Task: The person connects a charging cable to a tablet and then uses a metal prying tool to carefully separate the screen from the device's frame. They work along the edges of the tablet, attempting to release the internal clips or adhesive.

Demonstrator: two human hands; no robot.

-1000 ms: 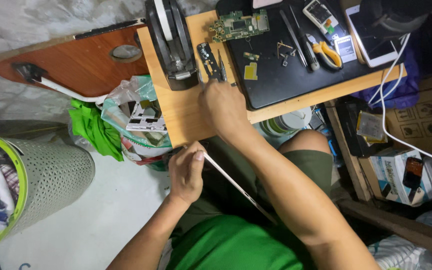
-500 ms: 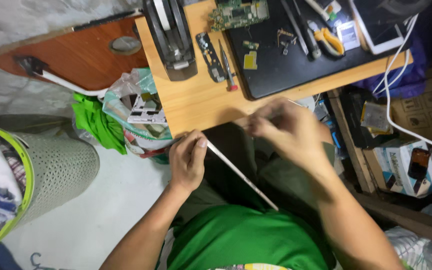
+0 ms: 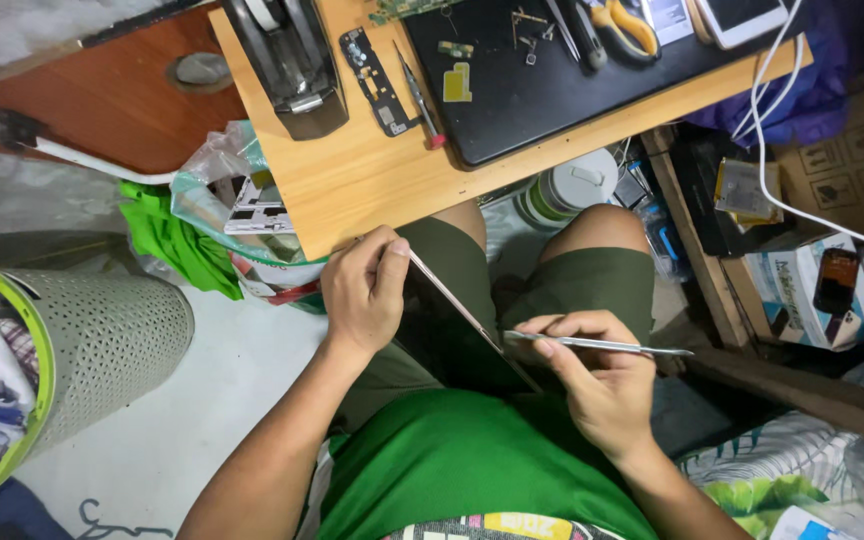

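Left hand (image 3: 364, 295): fingers (image 3: 389, 262) closed on the upper edge of a thin dark tablet (image 3: 452, 335), held tilted over the lap; right hand (image 3: 592, 385): fingers pinched on a slim metal tool (image 3: 602, 346), its tip at the tablet's lower edge; wooden desk (image 3: 352, 180) lies beyond both hands.

The right hand (image 3: 602, 385), which a second ago reached up at twelve o'clock onto the pale wooden surface (image 3: 352, 180), has come down to the lap at five o'clock and now grips a thin silver metal tool (image 3: 602, 345), its tip at the edge of the flat dark tablet (image 3: 452, 325).
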